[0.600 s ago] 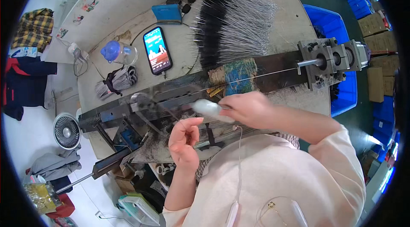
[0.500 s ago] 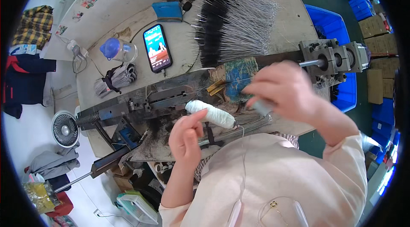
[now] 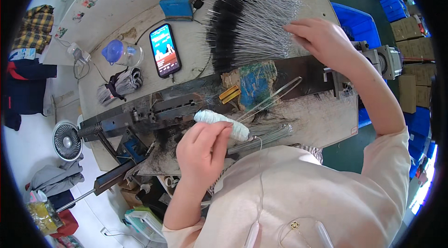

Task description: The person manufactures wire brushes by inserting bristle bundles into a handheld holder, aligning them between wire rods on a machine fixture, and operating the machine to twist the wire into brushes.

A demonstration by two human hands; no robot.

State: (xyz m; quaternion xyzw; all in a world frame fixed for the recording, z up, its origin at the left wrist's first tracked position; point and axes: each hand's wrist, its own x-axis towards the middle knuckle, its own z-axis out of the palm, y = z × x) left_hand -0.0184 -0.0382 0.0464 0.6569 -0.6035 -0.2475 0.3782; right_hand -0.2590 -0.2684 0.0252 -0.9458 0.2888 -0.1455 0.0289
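My left hand (image 3: 201, 152) is closed in a pinch beside a wrapped pale mint roll (image 3: 217, 119). From its fingertips a doubled bent wire (image 3: 275, 96) slants up to the right, its rounded bend at the far end. Farther off, my right hand (image 3: 322, 45) reaches over the stem ends of a pile of wire brushes (image 3: 261, 17). Its index finger is stretched out and its thumb stands apart; nothing shows between them. The brushes have black bristles on the left and thin silvery stems fanning right.
A long metal machine (image 3: 121, 119) crosses the bench, with a clamp head (image 3: 387, 61) at right. Near it lie a small yellow metal block (image 3: 229, 94), a worn blue pad (image 3: 256, 84) and loose wires (image 3: 275, 130). A phone (image 3: 165, 51) and a lidded jar (image 3: 123, 53) stand behind.
My right hand has swung from beside the blue pad up to the brush stems. The doubled wire now shows by my left hand, whose index finger has curled into a pinch.
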